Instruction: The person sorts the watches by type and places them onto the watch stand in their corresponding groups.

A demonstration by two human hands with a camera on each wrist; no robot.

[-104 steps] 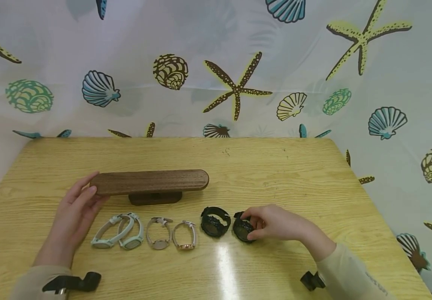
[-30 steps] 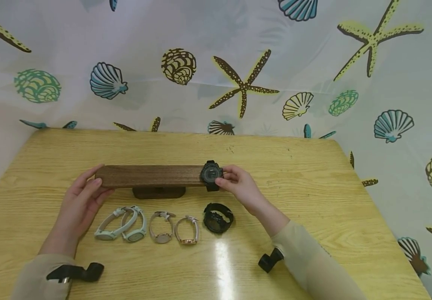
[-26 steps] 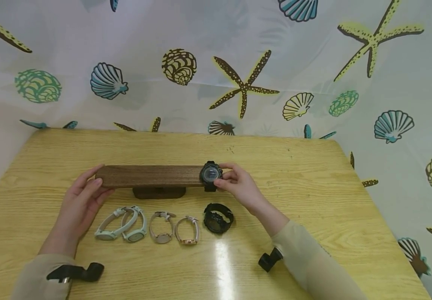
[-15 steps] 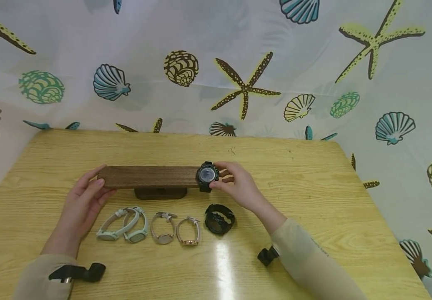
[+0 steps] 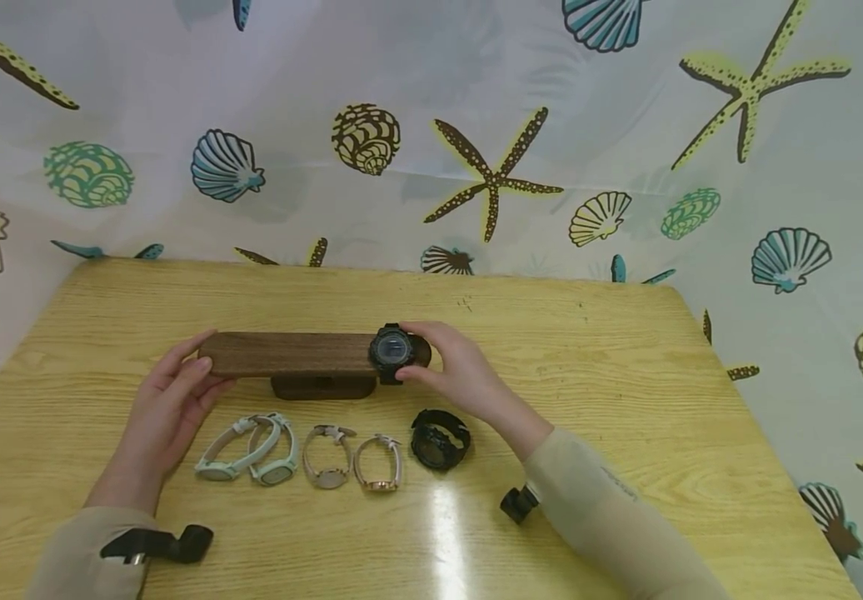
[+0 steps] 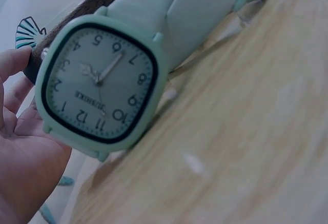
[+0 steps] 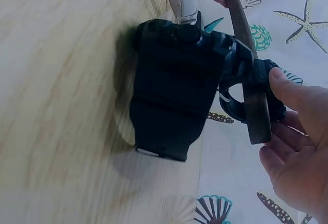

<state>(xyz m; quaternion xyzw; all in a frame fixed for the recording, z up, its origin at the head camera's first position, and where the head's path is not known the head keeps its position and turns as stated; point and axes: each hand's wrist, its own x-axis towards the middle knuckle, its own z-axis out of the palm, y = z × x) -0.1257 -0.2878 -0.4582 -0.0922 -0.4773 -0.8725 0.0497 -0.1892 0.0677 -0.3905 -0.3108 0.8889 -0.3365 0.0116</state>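
A dark wooden watch stand point(image 5: 289, 354), a rounded bar on a short base, stands on the table. My left hand point(image 5: 169, 408) holds the bar's left end between thumb and fingers. Looped around the bar near its right end is a black digital watch point(image 5: 391, 348), its face toward me. My right hand point(image 5: 461, 375) grips this watch by its edge. In the right wrist view the bar passes through the strap loop of the watch point(image 7: 262, 75). A second black watch point(image 5: 439, 439) lies below on the table, large in front of the right wrist camera.
Two mint-green watches point(image 5: 236, 450) overlap at the front left of the table. Beside them lie two pale-strapped watches, one with a round grey-pink face point(image 5: 329, 477) and one with a rose-gold case point(image 5: 379, 485). A shell-patterned cloth point(image 5: 289, 200) hangs behind the wooden table point(image 5: 551, 333).
My right hand picked the black watch up from the table and put it over the bar's right end. In the last half second it has slid left along the bar. My left hand stays put.
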